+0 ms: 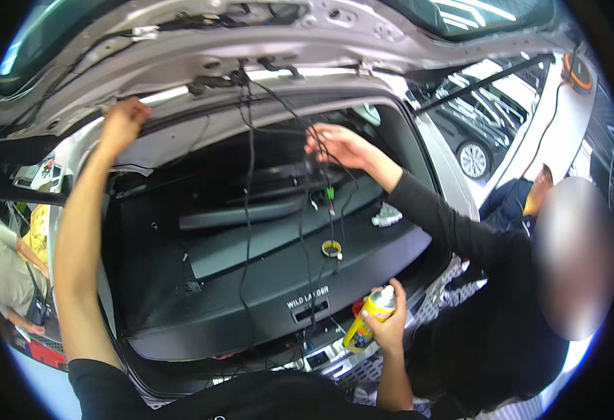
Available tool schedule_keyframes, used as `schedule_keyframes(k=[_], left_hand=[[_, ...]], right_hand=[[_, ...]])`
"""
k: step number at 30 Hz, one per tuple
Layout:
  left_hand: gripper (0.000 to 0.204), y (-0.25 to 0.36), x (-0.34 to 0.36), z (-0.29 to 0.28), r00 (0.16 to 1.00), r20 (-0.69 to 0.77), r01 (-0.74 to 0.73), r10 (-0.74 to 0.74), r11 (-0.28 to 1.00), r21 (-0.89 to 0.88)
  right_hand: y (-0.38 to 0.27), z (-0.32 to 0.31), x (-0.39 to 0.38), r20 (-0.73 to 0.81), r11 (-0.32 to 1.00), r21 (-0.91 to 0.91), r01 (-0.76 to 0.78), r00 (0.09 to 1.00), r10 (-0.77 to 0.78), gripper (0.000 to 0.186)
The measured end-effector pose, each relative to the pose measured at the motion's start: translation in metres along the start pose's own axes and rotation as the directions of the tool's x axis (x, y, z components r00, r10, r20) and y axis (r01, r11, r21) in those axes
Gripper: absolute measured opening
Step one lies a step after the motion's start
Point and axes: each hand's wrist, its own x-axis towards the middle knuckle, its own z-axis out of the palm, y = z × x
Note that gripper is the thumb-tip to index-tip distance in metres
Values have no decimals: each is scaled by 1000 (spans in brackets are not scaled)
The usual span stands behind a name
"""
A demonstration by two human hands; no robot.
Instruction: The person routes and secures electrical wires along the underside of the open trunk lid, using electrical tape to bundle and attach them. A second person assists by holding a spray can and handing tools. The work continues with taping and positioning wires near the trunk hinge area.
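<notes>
The person wears a black shirt (251,399) of plain, matte cloth, short-sleeved. The left sleeve (100,381) ends high on the upper arm. Both forearms are uncovered, and the left hand (125,119) and right hand (389,329) are bare too, fingers ungloved.

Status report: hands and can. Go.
Left hand up on raised tailgate. Right hand grips yellow spray can. Co-worker's hand in dangling wires.

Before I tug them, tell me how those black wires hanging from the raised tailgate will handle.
The black wires droop in long slack curves, so they are probably floppy and light. Several strands cross near the green connector, so they would likely tangle or snag when pulled.
</notes>
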Motion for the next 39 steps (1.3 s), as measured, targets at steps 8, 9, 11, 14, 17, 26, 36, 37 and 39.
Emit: schedule_keyframes(k=[8,9,11,14,17,26,36,37,39], left_hand=[[22,-143,20,-7,995,102,9,8,986,-167],[24,-141,23,-11,995,95,29,-13,984,-177],[28,-128,15,-15,989,142,63,-47,992,-113],[35,-98,-3,-15,995,94,36,-35,999,-14],[27,-53,-9,-8,985,-29,163,-168,978,-134],[22,8,-32,-27,974,-21,224,-226,973,-63],[24,-17,-71,-70,967,-7,254,-254,967,-9],[24,-18,-70,-69,970,-15,244,-244,969,-40],[24,-24,-83,-72,966,-41,250,-255,963,-100]], right_hand=[[158,-33,-90,-272,759,-540,-364,929,252,87],[173,-28,-87,-294,788,-466,-402,911,291,88],[201,-19,-78,-257,776,-536,-334,939,226,88],[254,-7,-71,-250,754,-579,-310,948,197,93],[281,11,-58,-236,736,-586,-339,940,246,93],[329,28,-72,-90,670,-672,-315,933,347,75],[333,-37,-120,90,613,-703,-361,810,580,108],[328,-32,-123,84,611,-703,-364,811,579,109],[335,-40,-130,89,601,-720,-346,813,576,113]])
